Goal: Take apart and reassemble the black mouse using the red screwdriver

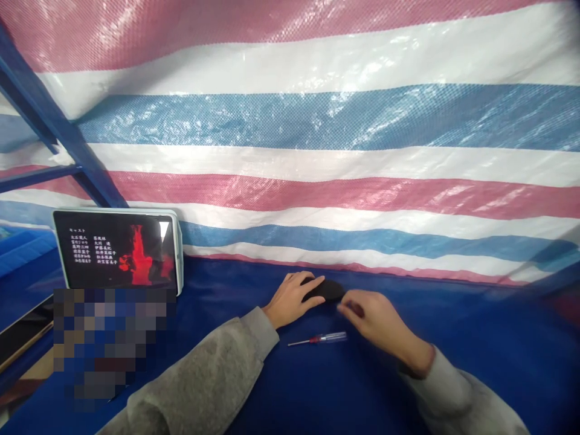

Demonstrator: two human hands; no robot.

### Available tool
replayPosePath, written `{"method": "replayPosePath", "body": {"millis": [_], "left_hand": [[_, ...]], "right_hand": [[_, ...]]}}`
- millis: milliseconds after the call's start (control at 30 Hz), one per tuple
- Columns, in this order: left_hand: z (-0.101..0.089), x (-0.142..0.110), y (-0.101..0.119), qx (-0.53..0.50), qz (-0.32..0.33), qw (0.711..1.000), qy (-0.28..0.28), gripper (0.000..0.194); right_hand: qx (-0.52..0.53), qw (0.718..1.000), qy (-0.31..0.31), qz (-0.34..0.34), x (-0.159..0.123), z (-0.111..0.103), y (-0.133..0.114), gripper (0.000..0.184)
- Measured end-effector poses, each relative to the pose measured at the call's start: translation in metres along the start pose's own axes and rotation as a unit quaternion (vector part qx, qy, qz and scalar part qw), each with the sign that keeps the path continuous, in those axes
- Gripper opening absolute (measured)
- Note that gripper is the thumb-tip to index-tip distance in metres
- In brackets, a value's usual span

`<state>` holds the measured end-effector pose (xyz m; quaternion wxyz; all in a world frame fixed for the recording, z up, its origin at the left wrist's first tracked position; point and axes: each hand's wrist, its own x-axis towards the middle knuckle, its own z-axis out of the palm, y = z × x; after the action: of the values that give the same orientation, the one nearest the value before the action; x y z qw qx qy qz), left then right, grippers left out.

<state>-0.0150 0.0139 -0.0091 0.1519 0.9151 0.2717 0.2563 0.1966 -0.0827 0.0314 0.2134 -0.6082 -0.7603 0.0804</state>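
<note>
My left hand [290,299] rests on the blue cloth with its fingers curled over a rounded black object [327,290], perhaps a computer mouse. My right hand [378,320] is just to the right of it, fingers pinched together near the object's right end; something small and dark red shows at the fingertips, too small to name. A small screwdriver [318,339] with a clear handle and red collar lies on the cloth below and between both hands, untouched. Both arms wear grey sleeves.
A tablet [118,249] stands propped at the left, showing a dark screen with red shapes and text. A blue metal frame [54,127] rises at the far left. A striped red, white and blue tarp [344,145] hangs behind the blue-covered table [344,386].
</note>
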Motion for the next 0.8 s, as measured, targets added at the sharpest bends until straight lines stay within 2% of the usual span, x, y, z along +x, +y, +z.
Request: {"method": "replayPosePath", "body": {"millis": [33,67,133,267,333,400,467,533,633,700,800], "left_hand": [[0.0,0.0,0.0,-0.002,-0.003,1.0,0.001,0.046],[-0.001,0.0,0.001,-0.005,-0.005,1.0,0.002,0.046],[-0.002,0.001,0.002,-0.011,-0.004,1.0,0.004,0.045],[-0.002,0.001,0.002,-0.016,0.002,1.0,0.011,0.041],[-0.002,0.001,0.002,-0.019,0.007,1.0,0.013,0.04],[-0.002,0.002,0.001,-0.02,0.007,1.0,0.013,0.04],[-0.003,0.002,0.001,-0.016,0.007,1.0,0.013,0.041],[-0.003,0.001,0.002,-0.002,0.018,1.0,0.013,0.042],[-0.001,0.0,0.004,0.03,0.051,0.998,0.014,0.044],[0.001,0.0,0.006,0.046,0.069,0.996,0.016,0.044],[0.003,-0.001,0.008,0.06,0.069,0.996,0.017,0.044]], "right_hand": [[0.007,0.997,-0.075,-0.026,-0.001,-0.005,-0.002,0.017],[0.006,0.991,-0.123,-0.05,-0.002,-0.008,-0.005,0.009],[-0.005,0.983,-0.168,-0.067,-0.005,-0.008,-0.009,0.013],[-0.017,0.981,-0.181,-0.062,-0.006,-0.005,-0.009,0.015],[0.004,0.981,-0.185,-0.054,0.0,-0.018,-0.006,0.012],[0.053,0.98,-0.186,-0.04,0.012,-0.043,-0.004,0.01],[0.113,0.985,-0.132,-0.011,0.026,-0.071,-0.005,0.016],[0.15,0.988,-0.031,0.01,0.038,-0.093,-0.011,0.02],[0.137,0.984,0.101,0.048,0.048,-0.104,-0.023,0.021],[0.119,0.983,0.13,0.049,0.049,-0.1,-0.029,0.02],[0.086,0.991,0.103,0.026,0.046,-0.089,-0.031,0.018]]}}
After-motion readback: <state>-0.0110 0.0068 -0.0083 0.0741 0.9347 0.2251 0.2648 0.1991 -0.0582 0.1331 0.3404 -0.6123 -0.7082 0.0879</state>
